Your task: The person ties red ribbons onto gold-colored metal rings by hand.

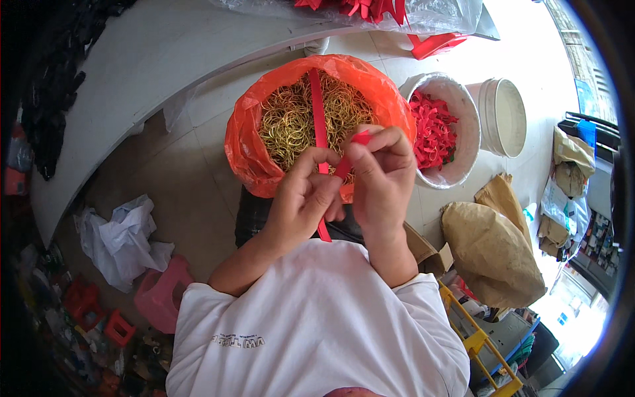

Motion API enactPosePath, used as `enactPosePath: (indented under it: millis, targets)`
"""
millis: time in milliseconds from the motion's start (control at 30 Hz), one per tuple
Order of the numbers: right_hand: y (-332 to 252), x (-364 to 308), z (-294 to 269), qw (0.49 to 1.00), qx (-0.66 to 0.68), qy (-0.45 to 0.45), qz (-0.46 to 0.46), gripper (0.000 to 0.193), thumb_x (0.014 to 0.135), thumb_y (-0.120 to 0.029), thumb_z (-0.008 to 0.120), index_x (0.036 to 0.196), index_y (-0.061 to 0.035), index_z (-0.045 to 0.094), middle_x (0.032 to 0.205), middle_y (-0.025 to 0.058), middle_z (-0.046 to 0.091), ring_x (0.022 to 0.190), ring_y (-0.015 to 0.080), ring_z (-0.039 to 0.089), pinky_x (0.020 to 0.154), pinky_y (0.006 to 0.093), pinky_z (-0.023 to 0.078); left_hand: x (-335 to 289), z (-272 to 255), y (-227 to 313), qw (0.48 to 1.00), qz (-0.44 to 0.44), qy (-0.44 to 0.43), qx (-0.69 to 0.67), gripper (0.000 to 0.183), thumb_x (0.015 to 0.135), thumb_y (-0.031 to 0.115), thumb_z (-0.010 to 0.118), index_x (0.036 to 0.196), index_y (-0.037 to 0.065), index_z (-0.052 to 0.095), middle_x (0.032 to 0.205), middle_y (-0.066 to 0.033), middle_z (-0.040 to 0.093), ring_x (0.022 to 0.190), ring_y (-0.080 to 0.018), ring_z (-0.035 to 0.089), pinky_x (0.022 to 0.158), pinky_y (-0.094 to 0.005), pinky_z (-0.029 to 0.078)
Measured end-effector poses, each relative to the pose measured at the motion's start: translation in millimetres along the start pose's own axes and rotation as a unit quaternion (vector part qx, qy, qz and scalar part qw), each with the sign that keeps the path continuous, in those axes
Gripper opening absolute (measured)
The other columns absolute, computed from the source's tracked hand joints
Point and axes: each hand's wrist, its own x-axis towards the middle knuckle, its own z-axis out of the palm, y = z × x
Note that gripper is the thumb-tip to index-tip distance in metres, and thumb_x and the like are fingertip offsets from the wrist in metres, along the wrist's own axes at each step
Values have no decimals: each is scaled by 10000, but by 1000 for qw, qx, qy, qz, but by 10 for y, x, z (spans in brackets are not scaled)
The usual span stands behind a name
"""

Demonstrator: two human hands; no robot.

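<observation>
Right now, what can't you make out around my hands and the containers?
All in the head view:
Long red ribbon: partly hidden behind your left hand.
Short red ribbon: its ends are covered by the fingers of that hand and your right hand.
Orange bag: bottom hidden by gold rings.
Red strips: cut off by the top edge.

1 worktable (pixel 152 63), grey-wht. top, upper lt. 1 heap blk. strips (pixel 49 112), along worktable's outer lt. side. 1 wht. sheet (pixel 122 238), crumpled, on tiled flr. (pixel 198 152), lt.; material unclear. 1 pink plas. stool (pixel 162 288), just beside sheet, lower rt. of it. 2 sm. red stools (pixel 120 329), lower lt. 1 off-wht. bucket (pixel 510 119), upper rt. 1 brn. paper sack (pixel 493 255), creased, rt. 1 cdbd. box (pixel 433 258), flaps up, near sack. 1 yel. frame (pixel 479 344), lower rt., w/ misc. goods alongside.
</observation>
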Motion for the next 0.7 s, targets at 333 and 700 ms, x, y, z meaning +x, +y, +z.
enactPosePath:
  millis: [333,700]
  targets:
    - [-108,12,-136,765,-550,49,-331,189,683,4,707,843,-7,607,840,128,596,718,192,599,577,247,479,-49,-155,-46,997,33,23,73,316,938,58,427,1242,-15,468,770,-61,602,512,-42,455,480,-185,413]
    - [-84,-77,-106,957,-274,-98,-17,205,709,7,688,910,27,652,950,148,631,828,220,625,719,279,492,-58,-147,10,984,107,15,139,329,923,56,463,1248,2,469,870,-63,613,559,-62,533,489,-190,441]
